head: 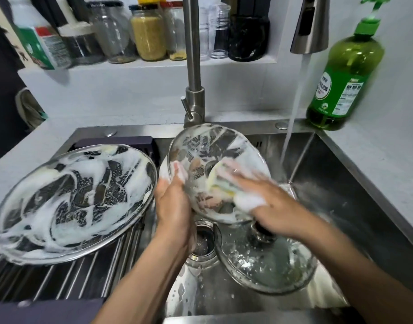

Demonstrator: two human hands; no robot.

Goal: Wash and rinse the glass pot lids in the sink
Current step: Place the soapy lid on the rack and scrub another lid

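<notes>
Left hand (172, 202) grips the rim of a soapy glass lid (215, 169), tilted over the sink (341, 188). Right hand (268, 202) presses a foamy sponge (224, 183) flat against it — fingers spread. Second lathered lid (72, 202) rests on the rack (60, 277); third lid (266, 263) lies in the basin. Tap water (294, 101) runs.

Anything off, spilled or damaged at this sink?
Nothing broken or spilled. One oddity: the water stream falls into the sink's far right corner, missing the held lid that the right hand scrubs with a sponge. The soapy lid leans tilted on the rack.
</notes>
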